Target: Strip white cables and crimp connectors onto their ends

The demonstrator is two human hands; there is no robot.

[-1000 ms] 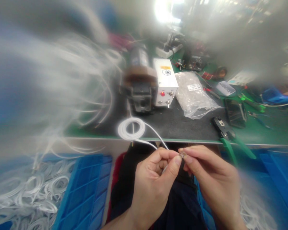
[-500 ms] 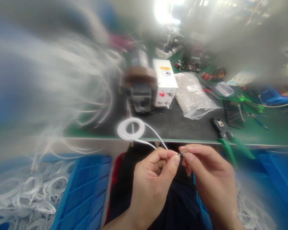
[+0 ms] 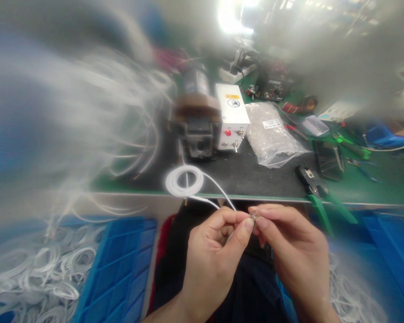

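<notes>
Lower centre: left hand (image 3: 215,251) pinches the end of the white cable (image 3: 171,183), and right hand (image 3: 289,251) pinches a clear plug (image 3: 254,217), fingertips meeting. The cable's coil lies at the bench edge above. Behind stand a white box (image 3: 232,114) with 1 red button, a bag (image 3: 272,139) whose label is unreadable, and a green-handled crimper (image 3: 314,188) at right.

1. The cable (image 3: 184,181) coiled at the bench edge is plain white all along, right up to my left hand (image 3: 215,255).
2. The connector (image 3: 254,217) at my right hand (image 3: 289,246) is clear, with a small glint.
3. The mat (image 3: 249,175) is black, and the bench (image 3: 373,188) around it is green.
4. The control box (image 3: 232,112) is white, with a red button (image 3: 228,132) and a yellow label on top.
5. The bag (image 3: 272,139) is see-through and its contents are pale grey. It has a white sticker.
6. The crimping tool (image 3: 318,193) has a black head and green handles.
7. The crate (image 3: 117,269) is blue with ribbed walls. The loops (image 3: 30,278) beside it are white.
</notes>
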